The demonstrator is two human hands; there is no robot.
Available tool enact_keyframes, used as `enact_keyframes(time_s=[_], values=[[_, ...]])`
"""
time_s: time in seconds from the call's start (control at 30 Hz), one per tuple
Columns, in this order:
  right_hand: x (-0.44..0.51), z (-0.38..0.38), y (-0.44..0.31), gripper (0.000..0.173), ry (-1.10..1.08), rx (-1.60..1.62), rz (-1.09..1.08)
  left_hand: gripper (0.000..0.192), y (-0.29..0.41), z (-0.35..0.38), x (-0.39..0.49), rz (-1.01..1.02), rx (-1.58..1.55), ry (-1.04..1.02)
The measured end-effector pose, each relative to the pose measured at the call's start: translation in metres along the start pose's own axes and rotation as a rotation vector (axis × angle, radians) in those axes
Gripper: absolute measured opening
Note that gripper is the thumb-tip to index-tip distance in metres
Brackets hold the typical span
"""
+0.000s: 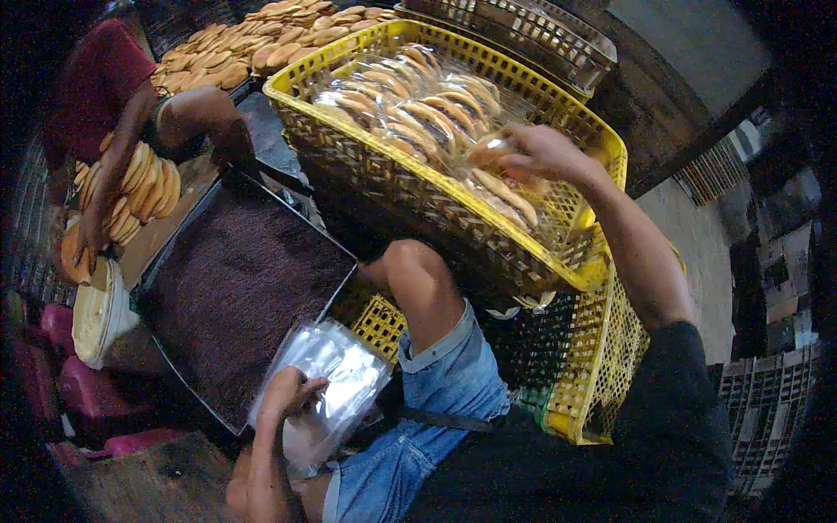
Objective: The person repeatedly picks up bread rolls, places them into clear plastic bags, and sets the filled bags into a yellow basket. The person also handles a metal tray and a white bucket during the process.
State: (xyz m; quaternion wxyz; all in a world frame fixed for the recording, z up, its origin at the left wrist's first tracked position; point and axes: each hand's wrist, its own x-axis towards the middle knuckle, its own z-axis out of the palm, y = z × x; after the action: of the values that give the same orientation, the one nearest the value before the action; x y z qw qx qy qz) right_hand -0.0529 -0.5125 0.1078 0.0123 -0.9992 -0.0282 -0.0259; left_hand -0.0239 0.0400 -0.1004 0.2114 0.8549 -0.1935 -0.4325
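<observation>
My right hand (539,153) is inside a yellow plastic crate (418,153), its fingers closed around a filled bun in clear wrap (490,151); motion blurs both. Packed rows of wrapped buns (451,111) lie beyond it, and more wrapped buns (503,199) are just below. Over my lap, a stack of clear plastic bags (346,366) overlaps the corner of a shallow metal-edged tray (189,389). My left hand (291,392) rests on the bags with the thumb pointing right; whether its fingers pinch a bag is unclear. Dark brown granules (242,274) fill the tray.
At the left, a co-worker's hand (91,245) holds a bun above a tub of pale cream (95,320), beside stacked buns (150,183). Many loose buns (261,39) are heaped at the back. Another yellow crate (588,372) stands beneath the full one, near my right side.
</observation>
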Motion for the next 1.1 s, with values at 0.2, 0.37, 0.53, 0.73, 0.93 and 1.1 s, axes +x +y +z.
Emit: enact_keyframes(time_s=[0.2,0.37,0.53,0.73,0.93,1.1], values=[[0.113,-0.051,-0.17,0.063,0.046,0.24,-0.314,0.046,0.002,-0.039,-0.058,0.247,-0.34,0.522],[0.094,0.004,-0.389,0.045,-0.132,0.355,-0.818,0.05,0.024,-0.058,-0.087,0.296,-0.671,1.219],[0.097,0.051,-0.445,0.018,0.014,1.433,-0.484,0.114,-0.021,-0.069,-0.097,0.251,-1.241,0.767],[0.062,0.093,-0.42,0.023,-0.222,1.828,0.059,0.066,-0.035,-0.092,-0.102,0.64,-1.701,0.993],[0.068,0.107,-0.413,0.016,-0.146,1.707,0.017,0.028,-0.035,-0.095,-0.078,0.376,-1.492,1.407],[0.092,0.107,-0.417,0.07,0.353,1.394,-0.283,0.041,-0.099,-0.115,-0.1,0.421,-1.788,1.697]])
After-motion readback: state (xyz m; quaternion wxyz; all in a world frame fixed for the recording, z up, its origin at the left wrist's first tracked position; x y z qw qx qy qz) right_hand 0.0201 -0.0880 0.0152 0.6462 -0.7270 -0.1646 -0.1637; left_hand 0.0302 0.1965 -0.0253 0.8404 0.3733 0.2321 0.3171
